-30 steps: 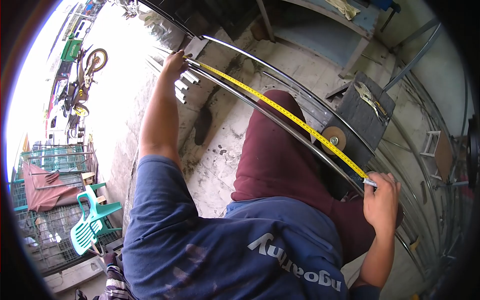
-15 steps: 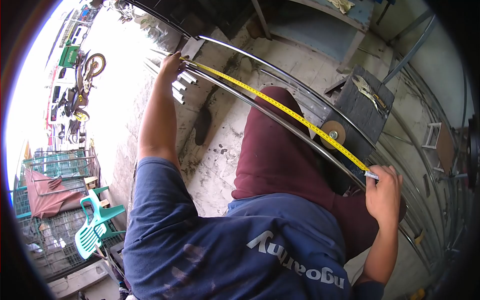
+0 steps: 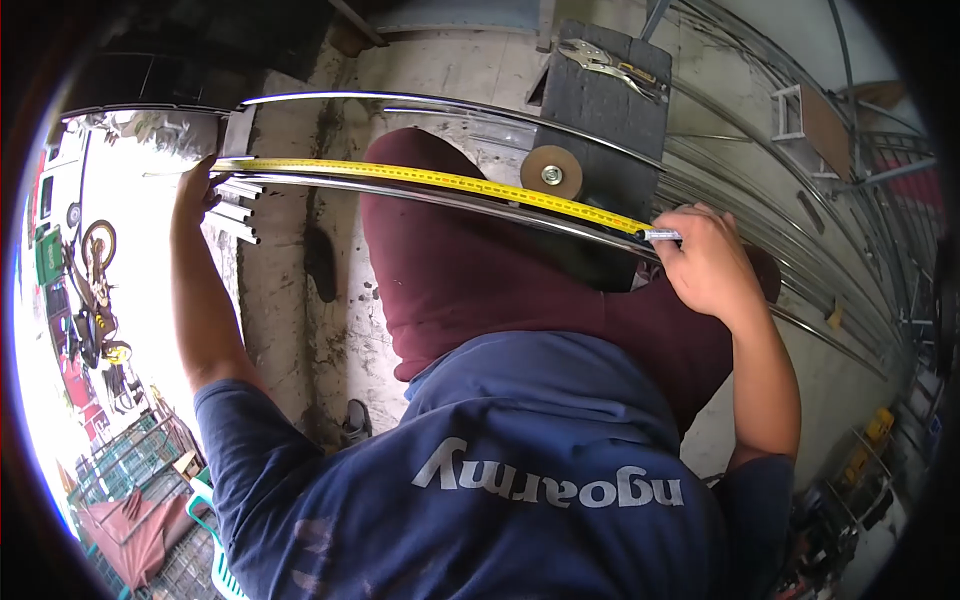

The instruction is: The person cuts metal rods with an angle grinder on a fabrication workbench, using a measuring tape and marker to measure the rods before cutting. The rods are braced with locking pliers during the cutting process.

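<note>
A yellow tape measure is stretched across in front of me, along a shiny metal pipe that passes over my maroon-trousered legs. At the far left my left hand is closed around the tape's end, beside the pipe; its fingers are partly hidden. My right hand pinches a white marker, its dark tip right at the tape's other visible end. That hand rests close over the pipe near my knee.
A dark wooden block carries locking pliers, with a brown disc at its near side. Another curved-looking pipe lies beyond the tape. Long metal bars lie at right, short tubes near my left hand.
The view has turned, so the tape and pipe now run more level and the scene sits farther left. Both hands keep their places along the tape; the marker shows more plainly.
</note>
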Tool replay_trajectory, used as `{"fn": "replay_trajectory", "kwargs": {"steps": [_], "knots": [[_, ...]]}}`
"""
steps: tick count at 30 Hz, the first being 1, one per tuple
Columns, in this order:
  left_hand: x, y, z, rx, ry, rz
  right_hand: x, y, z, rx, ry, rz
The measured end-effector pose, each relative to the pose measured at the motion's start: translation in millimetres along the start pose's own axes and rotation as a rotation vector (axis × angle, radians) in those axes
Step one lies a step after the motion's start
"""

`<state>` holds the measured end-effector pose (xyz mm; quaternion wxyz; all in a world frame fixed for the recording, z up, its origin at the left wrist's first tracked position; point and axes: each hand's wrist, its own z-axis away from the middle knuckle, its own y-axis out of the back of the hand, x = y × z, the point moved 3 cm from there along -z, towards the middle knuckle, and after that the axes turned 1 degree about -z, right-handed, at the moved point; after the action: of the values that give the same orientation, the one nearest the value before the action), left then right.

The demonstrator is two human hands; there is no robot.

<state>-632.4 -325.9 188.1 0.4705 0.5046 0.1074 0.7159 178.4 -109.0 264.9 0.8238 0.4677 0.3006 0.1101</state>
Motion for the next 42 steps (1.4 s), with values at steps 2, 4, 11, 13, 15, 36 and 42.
{"fn": "replay_trajectory", "kwargs": {"steps": [2,4,11,13,15,36,42], "knots": [[18,-4,17,0.001,0.082,-0.266,12,-4,1,-0.022,-0.011,-0.022],[34,-16,22,0.124,-0.046,-0.608,22,-6,2,-0.049,-0.017,-0.029],[111,-145,206,0.125,-0.846,-0.812,57,-7,14,-0.11,-0.038,-0.032],[116,-175,241,-0.017,-1.047,-0.768,67,-5,17,-0.119,-0.046,-0.043],[121,-195,261,-0.183,-1.142,-0.729,74,-3,19,-0.112,-0.044,-0.041],[109,-198,265,-0.56,-0.777,-0.944,118,0,41,-0.029,-0.036,-0.059],[105,-222,279,-0.648,-0.943,-0.796,165,4,66,0.064,-0.07,0.054]]}}
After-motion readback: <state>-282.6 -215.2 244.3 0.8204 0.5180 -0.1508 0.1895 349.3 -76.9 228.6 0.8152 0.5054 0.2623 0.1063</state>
